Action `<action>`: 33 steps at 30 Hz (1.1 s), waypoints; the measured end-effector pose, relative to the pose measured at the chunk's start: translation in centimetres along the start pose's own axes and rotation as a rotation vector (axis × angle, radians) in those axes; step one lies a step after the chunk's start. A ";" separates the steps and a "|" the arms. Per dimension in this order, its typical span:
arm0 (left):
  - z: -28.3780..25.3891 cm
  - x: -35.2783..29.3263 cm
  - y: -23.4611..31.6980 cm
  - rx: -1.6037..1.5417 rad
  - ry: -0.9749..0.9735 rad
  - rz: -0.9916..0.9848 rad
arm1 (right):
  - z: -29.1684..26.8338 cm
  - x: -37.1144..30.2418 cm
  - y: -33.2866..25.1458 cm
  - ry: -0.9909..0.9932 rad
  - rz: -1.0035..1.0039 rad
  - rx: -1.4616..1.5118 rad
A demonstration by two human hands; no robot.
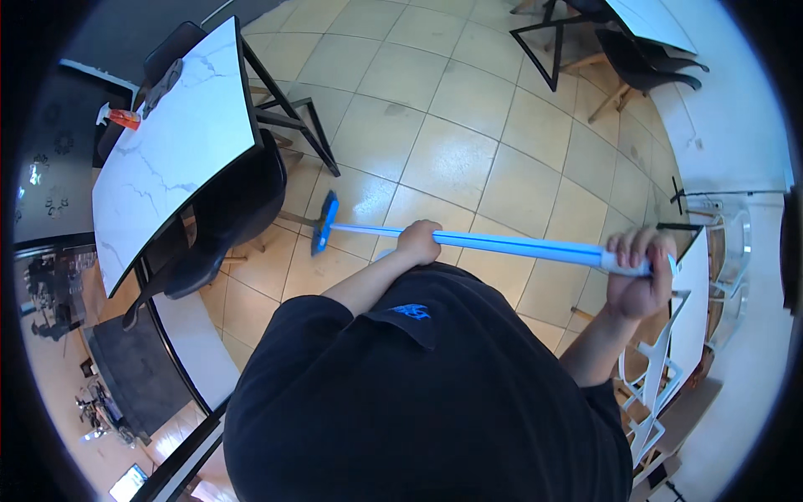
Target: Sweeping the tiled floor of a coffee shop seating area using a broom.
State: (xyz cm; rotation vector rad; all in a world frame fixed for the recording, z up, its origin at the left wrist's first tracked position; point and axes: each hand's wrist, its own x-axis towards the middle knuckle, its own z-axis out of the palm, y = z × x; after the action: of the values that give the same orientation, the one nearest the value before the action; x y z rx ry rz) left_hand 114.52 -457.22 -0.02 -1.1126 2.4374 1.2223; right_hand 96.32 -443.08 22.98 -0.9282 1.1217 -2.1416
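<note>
A broom with a blue and white handle point(519, 245) stretches across in front of my body. Its narrow blue head with dark bristles point(325, 224) is at the left, by the black chair. My left hand point(420, 243) is closed around the handle's middle, with the palm side hidden. Farther right, my right hand point(641, 269) wraps round the white end of the handle, thumb up. The tiled floor point(452, 159) lies beneath the broom; whether the bristles touch it I cannot tell.
On the left stands a white marble-patterned table point(180, 142) with an orange spray bottle point(125, 118) and a grey cloth point(163, 88). A black chair point(238, 201) is beside it. Another table point(657, 25) and black chair point(640, 67) are far right; white chairs point(657, 368) stand near right.
</note>
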 end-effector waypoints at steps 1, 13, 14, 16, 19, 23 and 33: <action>-1.1 1.3 -0.6 -0.008 0.001 -0.009 | 1.2 2.6 1.3 -0.058 0.018 0.001; -6.9 18.0 -4.6 -0.335 0.142 -0.212 | 4.1 25.2 16.1 -0.331 0.283 0.126; -7.2 19.9 -4.7 -0.347 0.154 -0.225 | 3.7 27.4 17.4 -0.346 0.329 0.117; -7.6 23.4 -5.0 -0.360 0.243 -0.257 | 2.8 31.9 20.5 -0.382 0.387 0.131; -10.9 30.4 -2.8 -0.408 0.186 -0.340 | 0.1 39.9 24.3 -0.413 0.421 0.186; -14.4 39.9 0.2 -0.411 0.261 -0.426 | -0.6 50.0 25.1 -0.557 0.311 0.201; -25.7 59.7 -1.2 -0.352 0.447 -0.209 | -4.2 58.9 29.0 -0.223 0.210 -0.078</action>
State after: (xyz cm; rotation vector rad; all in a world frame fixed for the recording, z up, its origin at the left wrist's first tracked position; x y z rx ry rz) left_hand 77.53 -509.16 -12.49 -1.8664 2.3596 1.5019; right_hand 61.14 -498.23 15.50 -1.0090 1.1421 -1.7906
